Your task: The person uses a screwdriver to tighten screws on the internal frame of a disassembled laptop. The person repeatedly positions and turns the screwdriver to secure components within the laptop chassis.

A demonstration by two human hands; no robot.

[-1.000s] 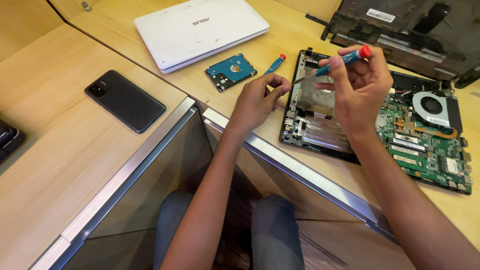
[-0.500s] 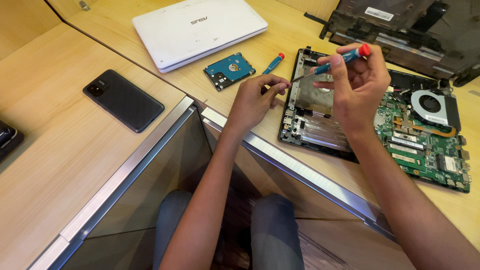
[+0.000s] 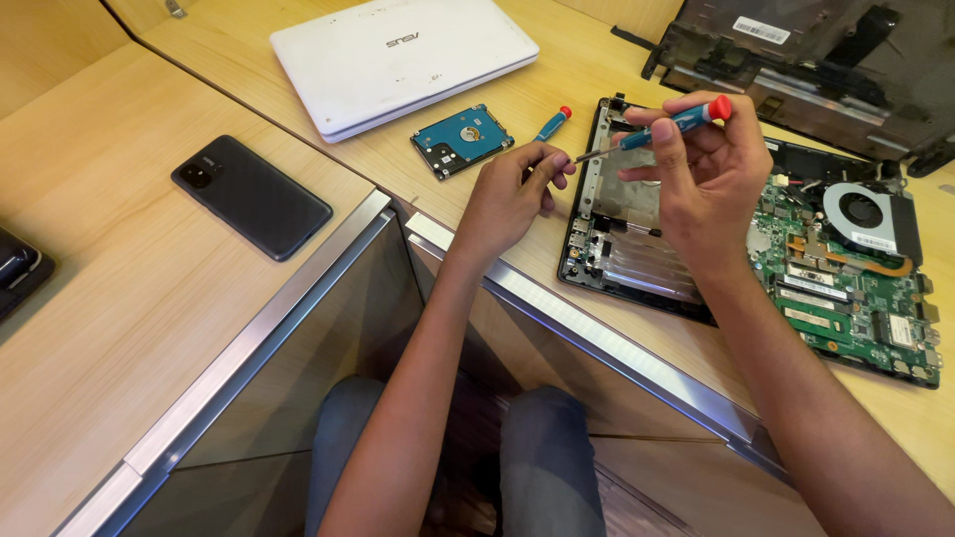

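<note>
The opened laptop (image 3: pixel 756 249) lies bare at the bench's right edge, hard drive (image 3: pixel 463 139) out beside it, while the right hand (image 3: pixel 711 164) grips a small screwdriver (image 3: pixel 652 131) whose tip the left hand (image 3: pixel 512 194) seems to pinch.

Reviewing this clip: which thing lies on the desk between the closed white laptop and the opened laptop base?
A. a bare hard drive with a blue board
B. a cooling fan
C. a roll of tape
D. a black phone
A: the hard drive lies flat on the desk between the white laptop and the opened laptop base, beside a spare screwdriver.
</note>
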